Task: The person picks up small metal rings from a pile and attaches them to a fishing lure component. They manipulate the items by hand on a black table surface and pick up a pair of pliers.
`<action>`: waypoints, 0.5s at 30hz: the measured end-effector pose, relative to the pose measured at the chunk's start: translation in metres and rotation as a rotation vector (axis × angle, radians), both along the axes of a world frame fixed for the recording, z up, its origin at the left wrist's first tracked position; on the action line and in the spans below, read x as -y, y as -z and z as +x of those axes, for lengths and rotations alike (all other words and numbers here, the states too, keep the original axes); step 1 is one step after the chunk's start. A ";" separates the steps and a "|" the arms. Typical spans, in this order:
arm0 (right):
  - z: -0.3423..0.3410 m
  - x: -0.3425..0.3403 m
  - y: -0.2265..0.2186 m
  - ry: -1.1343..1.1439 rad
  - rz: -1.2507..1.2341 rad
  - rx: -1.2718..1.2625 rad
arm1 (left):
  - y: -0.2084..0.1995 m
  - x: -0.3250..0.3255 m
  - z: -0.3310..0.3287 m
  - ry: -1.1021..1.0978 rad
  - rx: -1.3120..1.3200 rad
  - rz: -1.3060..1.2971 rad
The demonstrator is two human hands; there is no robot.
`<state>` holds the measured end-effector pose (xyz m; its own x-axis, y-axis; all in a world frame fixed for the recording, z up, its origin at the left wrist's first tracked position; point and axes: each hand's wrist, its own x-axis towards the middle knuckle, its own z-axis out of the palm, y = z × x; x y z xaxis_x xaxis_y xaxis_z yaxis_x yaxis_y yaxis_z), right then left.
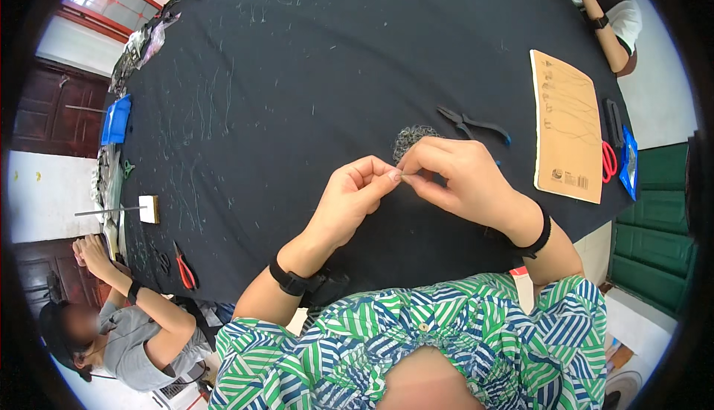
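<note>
My left hand (355, 196) and my right hand (465, 181) meet fingertip to fingertip above the black cloth. Thumb and forefinger of each are pinched together. Whatever lies between them is too small to make out. Just beyond my right fingers sits a tangled heap of small dark metal pieces (413, 139), partly covered by that hand. Pliers with dark blue handles (476, 124) lie past my right hand, their jaws parted.
Black cloth (297, 75) covers the table, scattered with thin threads. A tan notebook (567, 127), red-handled scissors (608, 162) and a blue packet (629, 163) lie at right. Red-handled pliers (184, 269) and a blue tray (116, 120) are at left. Other people sit around the table.
</note>
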<state>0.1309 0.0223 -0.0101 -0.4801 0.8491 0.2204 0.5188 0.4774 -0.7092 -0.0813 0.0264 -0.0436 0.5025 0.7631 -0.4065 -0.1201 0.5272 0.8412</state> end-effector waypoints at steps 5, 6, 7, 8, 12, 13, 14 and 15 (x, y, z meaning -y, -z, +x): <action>-0.003 0.003 0.000 0.011 0.093 -0.006 | 0.003 0.005 0.001 0.011 -0.005 0.000; -0.003 0.004 0.001 0.007 0.087 0.005 | 0.006 0.005 0.002 0.021 -0.004 -0.007; -0.002 0.004 0.003 -0.006 0.106 0.018 | 0.007 0.005 0.002 0.031 -0.004 -0.014; -0.002 0.004 0.003 -0.010 0.105 0.024 | 0.007 0.004 0.003 0.036 -0.004 0.005; -0.003 0.004 0.000 -0.044 0.089 0.026 | 0.005 0.004 -0.001 0.030 0.003 -0.024; -0.003 0.003 0.000 -0.046 0.094 0.028 | 0.006 0.003 -0.001 0.028 0.005 -0.019; -0.002 0.003 -0.001 -0.053 0.093 0.032 | 0.006 0.002 -0.001 0.034 0.016 -0.034; -0.002 0.003 -0.001 -0.057 0.090 0.035 | 0.005 0.002 -0.001 0.043 0.026 -0.052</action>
